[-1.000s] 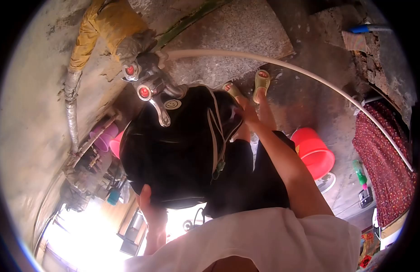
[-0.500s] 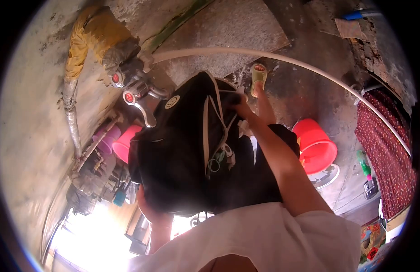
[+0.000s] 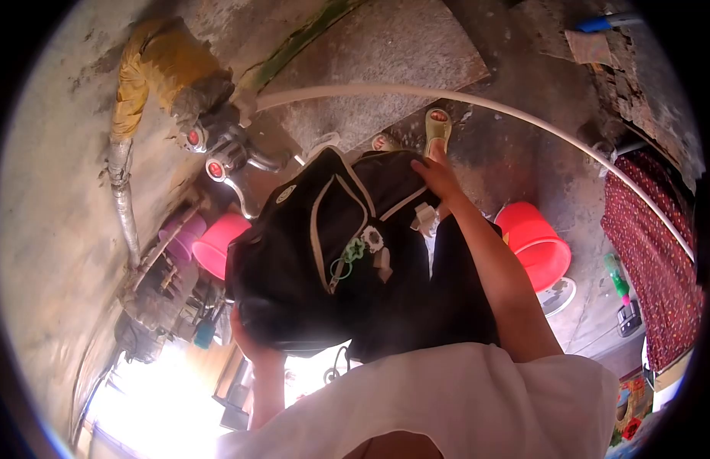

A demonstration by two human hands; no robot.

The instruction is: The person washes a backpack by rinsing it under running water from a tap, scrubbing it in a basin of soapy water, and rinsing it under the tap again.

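A black bag (image 3: 286,268) with pale piping hangs between my hands, close to my body. Green and white charms (image 3: 356,249) dangle from its front. My left hand (image 3: 254,343) supports the bag's lower left side, its fingers partly hidden behind the fabric. At the bag's upper right edge, my right hand (image 3: 437,176) is closed on the black material. A metal tap (image 3: 236,183) with red-marked knobs is just beyond the bag's upper left, and water shows near its spout.
A pale hose (image 3: 477,99) arcs from the tap to the right. Pink buckets stand at left (image 3: 219,245) and right (image 3: 535,245). A patterned dark red cloth (image 3: 646,252) hangs at far right. A yellow-wrapped pipe (image 3: 163,69) runs along the wall.
The bag has tilted and moved down and right, away from the tap, and its charms now show more clearly. My right hand has shifted right along its top edge.
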